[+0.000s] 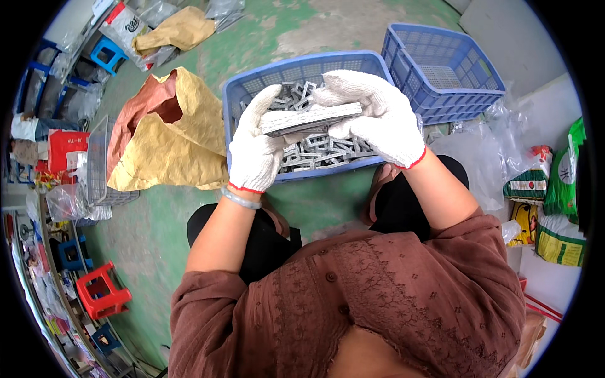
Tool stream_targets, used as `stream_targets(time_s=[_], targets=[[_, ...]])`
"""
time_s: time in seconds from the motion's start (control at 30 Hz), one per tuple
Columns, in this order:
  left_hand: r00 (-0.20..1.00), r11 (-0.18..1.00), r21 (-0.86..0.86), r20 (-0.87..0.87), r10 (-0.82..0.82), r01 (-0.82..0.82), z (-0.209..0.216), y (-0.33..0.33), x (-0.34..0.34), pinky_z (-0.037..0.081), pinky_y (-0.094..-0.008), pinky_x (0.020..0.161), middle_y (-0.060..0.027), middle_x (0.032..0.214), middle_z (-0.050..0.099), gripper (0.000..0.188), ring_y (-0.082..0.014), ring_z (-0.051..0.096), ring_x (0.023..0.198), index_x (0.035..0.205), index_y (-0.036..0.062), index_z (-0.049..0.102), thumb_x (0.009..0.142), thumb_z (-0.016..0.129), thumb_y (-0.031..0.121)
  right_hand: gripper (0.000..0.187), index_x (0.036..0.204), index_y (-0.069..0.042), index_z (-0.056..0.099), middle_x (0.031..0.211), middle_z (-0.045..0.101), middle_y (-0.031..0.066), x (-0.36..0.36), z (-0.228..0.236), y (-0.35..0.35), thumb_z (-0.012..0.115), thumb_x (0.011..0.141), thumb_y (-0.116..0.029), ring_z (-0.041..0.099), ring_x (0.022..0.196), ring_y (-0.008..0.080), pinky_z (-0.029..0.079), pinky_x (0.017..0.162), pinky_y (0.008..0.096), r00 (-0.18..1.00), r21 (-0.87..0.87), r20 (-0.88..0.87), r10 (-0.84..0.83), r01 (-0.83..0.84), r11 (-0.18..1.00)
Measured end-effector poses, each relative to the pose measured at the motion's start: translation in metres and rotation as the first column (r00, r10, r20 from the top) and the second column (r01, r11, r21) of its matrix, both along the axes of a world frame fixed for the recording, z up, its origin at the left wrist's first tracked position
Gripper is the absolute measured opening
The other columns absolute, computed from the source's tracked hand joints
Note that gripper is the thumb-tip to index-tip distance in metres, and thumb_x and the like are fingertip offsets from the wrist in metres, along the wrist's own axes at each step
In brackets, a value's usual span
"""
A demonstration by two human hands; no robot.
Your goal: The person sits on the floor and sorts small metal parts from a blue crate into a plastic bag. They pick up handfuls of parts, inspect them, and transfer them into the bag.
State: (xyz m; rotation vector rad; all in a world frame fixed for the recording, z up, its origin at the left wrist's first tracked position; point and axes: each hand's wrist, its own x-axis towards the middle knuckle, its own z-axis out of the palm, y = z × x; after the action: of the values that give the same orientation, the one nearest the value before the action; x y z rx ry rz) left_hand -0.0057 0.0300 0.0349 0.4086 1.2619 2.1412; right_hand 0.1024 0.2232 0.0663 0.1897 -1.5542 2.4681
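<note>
Both my hands wear white knitted gloves with red cuffs. My left hand (255, 148) and my right hand (378, 113) together hold a stack of flat grey metal pieces (309, 120), one hand at each end, above a blue plastic basket (252, 85). Inside the basket lie several loose grey frame-shaped metal parts (321, 151). The basket stands on the green floor just beyond my knees.
A second blue basket (444, 69) stands at the right rear. A crumpled brown paper sack (167, 135) lies left of the basket, beside a clear plastic crate (97, 164). Red stool (101, 293) at lower left; printed bags (554, 189) and plastic wrap at right.
</note>
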Motion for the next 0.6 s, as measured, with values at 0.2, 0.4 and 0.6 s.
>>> stream_targets(time_s=[0.2,0.4,0.6], targets=[[0.96,0.992,0.125,0.274,-0.062,0.028,-0.016,0.0,-0.004,0.048,-0.0551,0.106,-0.0249,0.131,0.055,0.059,-0.0406,0.055,0.124,0.141,0.0009,0.044,0.084,0.048,-0.012,0.065,0.144,0.002,0.045,0.142,0.053,0.0165,-0.004,-0.015,0.003,0.058,0.081,0.016,0.055,0.13,0.0279,0.057,0.091,0.0332,1.0,0.011,0.006,-0.028,0.028,1.0],[0.915,0.985,0.171,0.398,-0.065,-0.004,-0.03,-0.006,-0.005,0.046,-0.0555,0.107,-0.0222,0.133,0.056,0.046,-0.04,0.054,0.126,0.134,-0.0014,0.051,0.089,0.045,-0.009,0.062,0.143,0.002,0.045,0.138,0.055,0.0191,-0.007,-0.012,0.0,0.061,0.084,0.009,0.061,0.118,0.0223,0.056,0.088,0.0295,0.983,0.061,0.161,-0.084,0.075,0.995],[0.876,0.948,0.281,0.407,-0.258,0.149,-0.016,-0.009,0.0,0.044,-0.0615,0.108,-0.0275,0.138,0.051,0.058,-0.0429,0.051,0.129,0.14,-0.0059,0.041,0.082,0.047,-0.008,0.056,0.138,0.004,0.05,0.125,0.062,0.0178,-0.013,-0.019,0.005,0.063,0.084,0.01,0.067,0.106,0.0259,0.057,0.087,0.0327,0.968,-0.02,0.236,-0.089,0.097,0.995]])
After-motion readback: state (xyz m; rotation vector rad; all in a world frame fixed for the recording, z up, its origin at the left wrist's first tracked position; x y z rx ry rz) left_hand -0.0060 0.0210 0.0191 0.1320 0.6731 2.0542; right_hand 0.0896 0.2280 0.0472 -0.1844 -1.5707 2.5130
